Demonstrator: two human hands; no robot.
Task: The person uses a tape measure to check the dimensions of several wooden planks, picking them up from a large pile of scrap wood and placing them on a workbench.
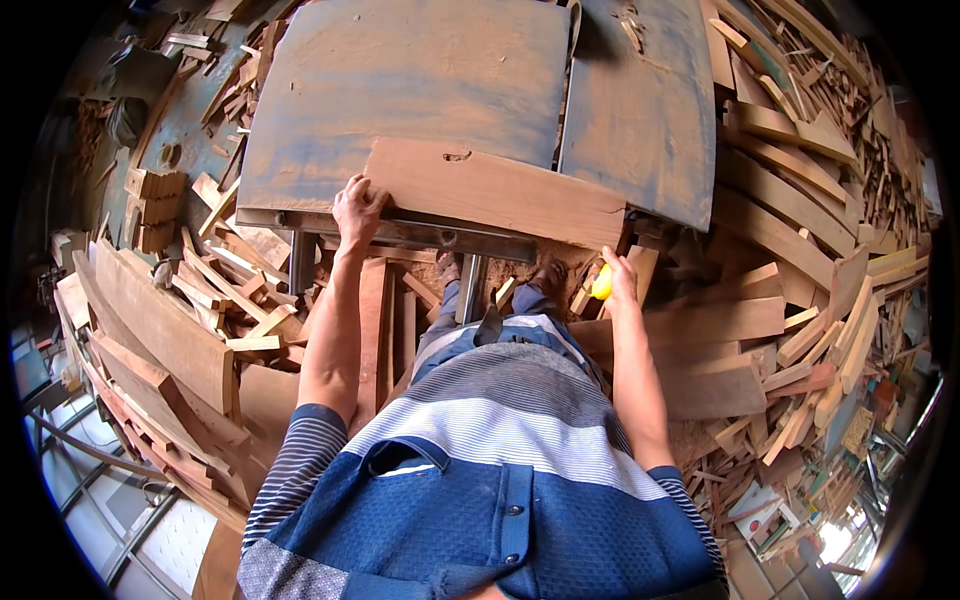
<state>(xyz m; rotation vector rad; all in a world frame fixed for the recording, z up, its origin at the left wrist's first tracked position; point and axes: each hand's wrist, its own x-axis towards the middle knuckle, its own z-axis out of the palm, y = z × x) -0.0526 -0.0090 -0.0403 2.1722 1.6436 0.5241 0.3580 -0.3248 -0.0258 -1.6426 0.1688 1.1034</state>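
A reddish-brown wooden board (pixel 480 190) lies slantwise over the front edge of a dusty blue-grey machine table (pixel 420 70). A dark hole shows near the board's far edge. My left hand (pixel 358 210) grips the board's left end, fingers curled over it. Beside the board's right front corner, my right hand (pixel 620 278) is closed around a small rounded yellow object (pixel 602 282). Whether that hand also touches the board I cannot tell. Most of the yellow object is hidden by my fingers.
A narrow slot divides the table from its right section (pixel 640 110). Stacked planks (pixel 160 320) and offcuts lie at the left, with curved timber pieces (pixel 790 190) heaped at the right. A metal bar (pixel 450 238) runs under the table edge near my feet.
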